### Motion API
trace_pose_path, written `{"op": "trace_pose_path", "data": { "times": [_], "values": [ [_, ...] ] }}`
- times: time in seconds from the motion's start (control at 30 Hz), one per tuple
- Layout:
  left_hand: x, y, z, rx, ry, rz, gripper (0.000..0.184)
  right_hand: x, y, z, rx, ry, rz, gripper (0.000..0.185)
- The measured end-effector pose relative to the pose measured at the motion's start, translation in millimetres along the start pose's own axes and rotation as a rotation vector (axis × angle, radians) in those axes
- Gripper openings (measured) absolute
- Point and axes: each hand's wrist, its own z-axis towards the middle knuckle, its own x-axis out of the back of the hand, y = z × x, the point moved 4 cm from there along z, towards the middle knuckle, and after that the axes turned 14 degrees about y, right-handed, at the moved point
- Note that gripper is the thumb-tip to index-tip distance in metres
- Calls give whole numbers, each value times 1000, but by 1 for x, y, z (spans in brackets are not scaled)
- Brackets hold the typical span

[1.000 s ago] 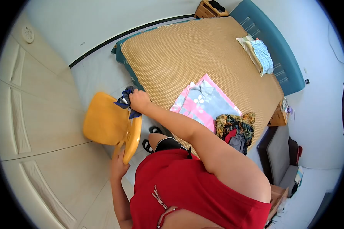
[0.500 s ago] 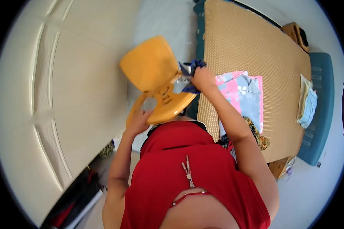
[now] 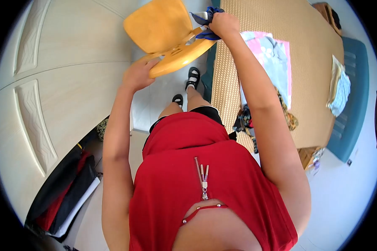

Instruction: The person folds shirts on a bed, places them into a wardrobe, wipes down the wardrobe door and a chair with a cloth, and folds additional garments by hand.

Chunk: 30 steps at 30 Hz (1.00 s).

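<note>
One yellow-orange chair with a padded seat (image 3: 159, 25) is held by two hands, one at each end of its single curved, glossy backrest (image 3: 182, 58). The left end of the backrest is gripped by the left hand (image 3: 140, 75), its fingers curled closed around the rim. One crumpled dark blue cloth (image 3: 207, 33) is held in the closed right hand (image 3: 225, 24), bunched against the right end of the backrest (whether the backrest itself is also pinched there cannot be told). The seat is held beyond the backrest, between the two grips and farther from the body.

To the right of the right-hand grip, one bed with a tan woven mat (image 3: 310, 75) is seen, and on it one pink, grey and white patterned fabric piece (image 3: 272, 54) is spread near the right forearm. A dark, multicoloured printed cloth pile (image 3: 290, 119) is partly hidden by that forearm. Below the grips, two black sandals (image 3: 192, 78) are seen on two feet. Left of the left-hand grip, two carved panels (image 3: 35, 125) are shown on the cream wardrobe (image 3: 83, 92).
</note>
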Motion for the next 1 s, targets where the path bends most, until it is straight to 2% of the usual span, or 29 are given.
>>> {"op": "trace_pose_path", "data": {
  "times": [0.23, 0.43, 0.5, 0.6, 0.67, 0.73, 0.93, 1.0],
  "values": [
    [-28, 28, -76, -102, -41, 46, 56, 0, 13, -111, -105, 14, -3, 34],
    [-32, 43, -138, -184, -64, 60, 59, 13, -2, -176, -107, 65, 6, 28],
    [-37, 45, -158, -189, -91, 70, 60, 17, -12, -189, -88, 22, 37, 26],
    [-38, 46, -187, -172, -45, -56, 62, 20, -21, -208, -97, -47, 41, 19],
    [-41, 43, -202, -133, -81, -113, 65, 12, -29, -214, -75, 22, 71, 23],
    [-41, 52, -222, -117, -128, -91, 67, 5, -39, -224, -122, -51, 95, 19],
    [-54, 71, -290, -18, -198, -73, 71, 12, -59, -287, -14, -142, 138, 15],
    [-54, 75, -312, -22, -212, -81, 72, 5, -66, -302, 28, -217, 135, 19]
  ]
}}
